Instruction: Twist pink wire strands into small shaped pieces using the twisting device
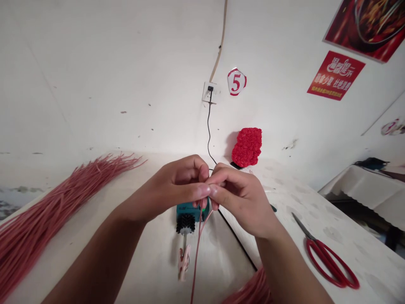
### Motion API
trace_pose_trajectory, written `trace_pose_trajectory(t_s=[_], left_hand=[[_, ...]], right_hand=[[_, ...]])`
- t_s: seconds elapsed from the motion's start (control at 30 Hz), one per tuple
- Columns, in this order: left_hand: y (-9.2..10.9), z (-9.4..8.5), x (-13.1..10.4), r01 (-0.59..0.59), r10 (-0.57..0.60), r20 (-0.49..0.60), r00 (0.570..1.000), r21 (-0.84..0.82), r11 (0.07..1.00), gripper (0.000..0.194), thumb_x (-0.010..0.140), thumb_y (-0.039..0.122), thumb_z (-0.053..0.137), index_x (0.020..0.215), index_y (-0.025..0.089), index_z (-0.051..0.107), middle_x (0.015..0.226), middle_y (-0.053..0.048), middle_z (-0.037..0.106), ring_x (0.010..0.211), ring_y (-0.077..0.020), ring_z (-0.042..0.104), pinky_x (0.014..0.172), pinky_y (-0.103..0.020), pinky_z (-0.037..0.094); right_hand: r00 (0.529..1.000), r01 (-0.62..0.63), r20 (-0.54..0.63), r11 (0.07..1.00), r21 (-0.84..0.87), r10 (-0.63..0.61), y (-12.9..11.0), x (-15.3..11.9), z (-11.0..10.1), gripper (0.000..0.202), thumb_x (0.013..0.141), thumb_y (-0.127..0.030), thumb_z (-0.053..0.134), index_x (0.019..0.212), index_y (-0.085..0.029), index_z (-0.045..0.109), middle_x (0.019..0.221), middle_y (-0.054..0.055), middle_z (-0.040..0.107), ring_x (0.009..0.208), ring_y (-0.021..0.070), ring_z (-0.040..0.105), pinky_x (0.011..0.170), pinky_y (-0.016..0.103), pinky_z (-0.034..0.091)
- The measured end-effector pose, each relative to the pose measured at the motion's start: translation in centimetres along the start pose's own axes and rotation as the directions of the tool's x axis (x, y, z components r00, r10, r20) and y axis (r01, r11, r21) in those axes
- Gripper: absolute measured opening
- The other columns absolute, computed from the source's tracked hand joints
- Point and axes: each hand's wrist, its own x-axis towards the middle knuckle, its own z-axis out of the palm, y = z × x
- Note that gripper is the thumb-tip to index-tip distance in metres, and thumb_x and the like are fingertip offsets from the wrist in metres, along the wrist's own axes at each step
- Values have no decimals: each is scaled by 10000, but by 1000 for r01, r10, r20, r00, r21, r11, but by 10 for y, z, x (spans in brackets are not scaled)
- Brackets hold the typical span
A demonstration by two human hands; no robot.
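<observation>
My left hand [190,181] and my right hand [234,194] meet in the middle of the view, thumb tips touching. Both are closed in a pinch on thin pink strands [196,253], which hang down between them; one runs to the bottom edge and a shorter, paler one slants off beside it. How the strands cross at the fingertips is hidden. Behind and below my hands stands a teal device [186,209], partly covered, with a black bristly round head [185,223] on a metal shaft. A pink clip [183,261] is fixed to the shaft's near end.
A large bundle of pink strands [53,219] lies at the left, another bundle [253,291] at the bottom. Red-handled scissors [329,261] lie at the right. A red flower-covered block [248,147] stands by the wall. A black cord [209,126] drops from the wall socket [209,93].
</observation>
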Motion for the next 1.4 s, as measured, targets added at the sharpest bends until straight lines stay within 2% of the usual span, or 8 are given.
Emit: trace_pose_trajectory(t_s=[0.13,0.37,0.53,0.73,0.83,0.97,1.17,1.4], left_hand=[[0,-10,-1,50,-49,122,991,-1,999,152,903,315,654,950,206,560,884,-37,695,770,-154,670,695,-277,528],[-5,-19,2,14,-41,316,948,88,996,205,938,400,562,916,213,643,757,-54,712,756,-194,648,721,-325,517],[-9,-18,4,26,-52,337,940,81,996,259,880,480,606,840,239,693,591,-39,680,562,-185,598,628,-337,526],[-21,-12,5,89,-57,374,926,-70,994,266,859,486,624,753,249,680,430,-14,579,375,-169,544,441,-289,465],[-27,-7,8,47,7,345,938,-147,988,247,872,429,636,722,236,669,433,-11,563,342,-143,501,356,-245,383],[-34,-3,11,-61,114,270,956,-198,978,254,886,386,629,698,217,657,422,2,535,336,-125,480,380,-249,415],[-40,-6,15,-89,108,119,987,-155,984,292,864,432,663,682,204,646,454,3,538,398,-134,514,445,-272,453],[-37,9,24,-122,117,-93,989,-48,991,281,876,440,644,728,205,601,670,-25,620,644,-151,571,605,-284,481]], right_hand=[[1000,14,13,998,-69,-13,0,-2,0,82,915,-235,671,854,-196,707,767,-11,630,642,97,614,579,264,485],[994,98,70,965,-241,-84,-7,-2,-2,85,918,-236,658,848,-219,703,700,-9,627,675,125,543,646,299,467],[975,209,129,943,-261,-180,-5,-1,-3,63,916,-234,656,867,-228,695,728,-5,641,700,132,548,671,301,484],[962,267,145,917,-295,-233,-1,-1,-6,67,920,-253,651,891,-218,700,778,2,596,714,127,568,677,293,500],[959,282,128,895,-346,-253,-2,0,-8,68,929,-243,638,902,-217,694,788,4,586,726,132,568,682,299,496],[957,284,76,856,-431,-279,-1,0,-8,70,929,-216,625,897,-227,686,768,2,575,717,142,557,680,311,499],[952,265,9,806,-530,-307,4,0,-6,116,952,-236,584,891,-235,684,784,23,579,766,171,561,690,337,501],[947,152,-171,850,-504,-271,16,4,-12,182,961,-397,590,880,-252,664,827,35,603,898,214,589,764,390,525]])
